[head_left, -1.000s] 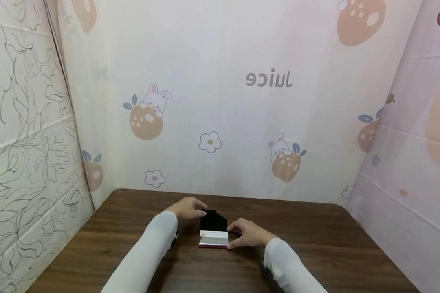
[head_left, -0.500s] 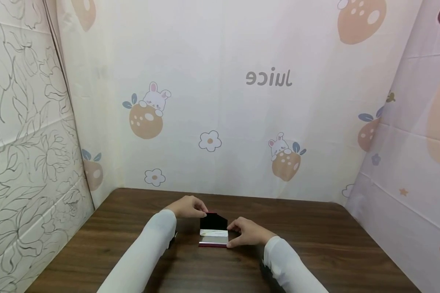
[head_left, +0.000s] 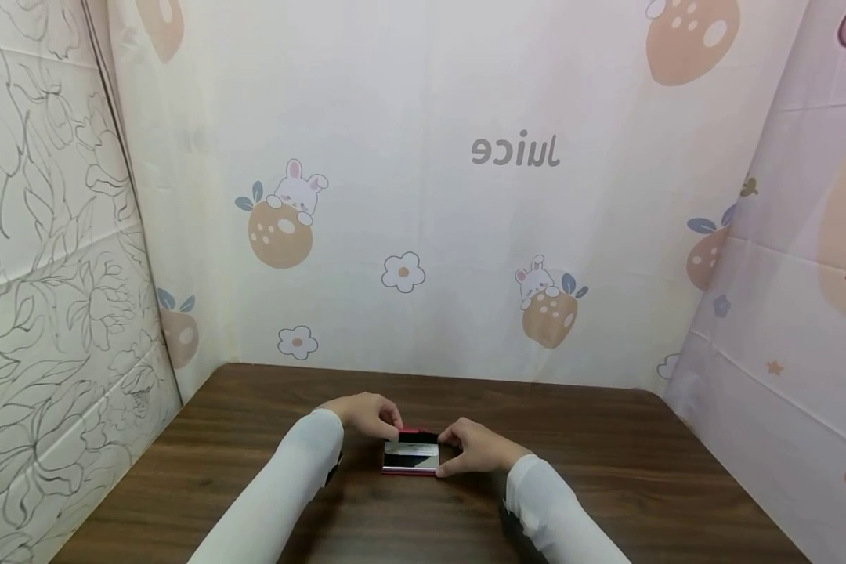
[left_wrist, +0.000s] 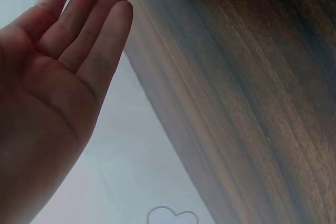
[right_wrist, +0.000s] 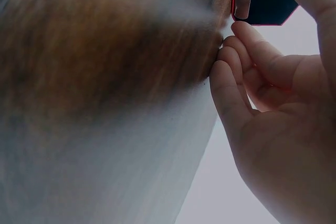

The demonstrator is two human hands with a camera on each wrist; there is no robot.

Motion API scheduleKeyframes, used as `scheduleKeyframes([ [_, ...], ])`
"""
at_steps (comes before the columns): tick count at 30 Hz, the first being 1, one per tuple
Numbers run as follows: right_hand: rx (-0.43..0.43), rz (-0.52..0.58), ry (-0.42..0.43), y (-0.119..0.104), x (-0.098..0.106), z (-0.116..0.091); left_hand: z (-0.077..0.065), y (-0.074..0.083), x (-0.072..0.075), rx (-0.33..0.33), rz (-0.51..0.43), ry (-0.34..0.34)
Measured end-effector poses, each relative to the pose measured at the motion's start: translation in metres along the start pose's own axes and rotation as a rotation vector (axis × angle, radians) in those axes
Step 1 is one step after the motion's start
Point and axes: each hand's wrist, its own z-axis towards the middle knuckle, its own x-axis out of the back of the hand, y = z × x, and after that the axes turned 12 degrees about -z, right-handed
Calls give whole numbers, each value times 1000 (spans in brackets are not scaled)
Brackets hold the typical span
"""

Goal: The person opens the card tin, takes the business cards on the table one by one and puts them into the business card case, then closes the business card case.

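A small card case (head_left: 402,472) with red edges and a dark lining lies on the table, its hinged lid (right_wrist: 270,3) leaning partway up at the back. Inside the base is a pale card (head_left: 412,449). My left hand (head_left: 369,415) pinches the lid's upper left corner, thumb in front and fingers behind. In the left wrist view, the fingers (left_wrist: 84,30) reach up to the red-edged lid. My right hand (head_left: 485,448) holds the case by its right side, the thumb at the front corner and the fingertips near the hinge.
The case lies on a dark wood-grain table (head_left: 606,470). Behind the table hangs a pale printed curtain (head_left: 423,313), with a line-drawn floral curtain (head_left: 56,235) on the left and another printed one (head_left: 768,313) on the right.
My left hand has come down and slightly forward with the lid, which now stands lower over the base. The right hand and the base have stayed in place.
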Motion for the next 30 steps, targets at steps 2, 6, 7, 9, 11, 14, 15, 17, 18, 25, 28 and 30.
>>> scheduleKeyframes([
  [2, -3, 0, -1, 0, -1, 0, -1, 1, -2, 3, -1, -14],
  [6, -25, 12, -9, 1, -1, -1, -3, -1, -8, 10, -31, -34],
  [7, -29, 16, -11, 1, -1, -1, -4, -1, -9, 10, -37, -36],
  [9, -34, 22, -16, 1, -1, -1, -7, -1, -12, 1, -39, -33],
  [11, -35, 24, -18, 0, -1, -1, -8, 0, -15, -14, -23, -25],
  [14, -35, 27, -18, 0, -1, -2, -10, 2, -19, -37, 21, -5],
  [15, -35, 28, -18, 0, 0, -2, -10, 2, -20, -44, 34, -1],
  [17, -34, 30, -16, 0, 0, -1, -11, 3, -21, -49, 46, 6],
  [18, -34, 30, -15, 0, 0, -1, -11, 3, -22, -49, 47, 8],
  [25, -36, 35, -10, 0, -3, -2, -16, 2, -31, -96, 111, 35],
  [28, -36, 35, -7, 0, -3, -2, -16, 3, -33, -119, 120, 46],
  [30, -34, 36, -6, 0, -3, -2, -16, 4, -33, -121, 117, 50],
])
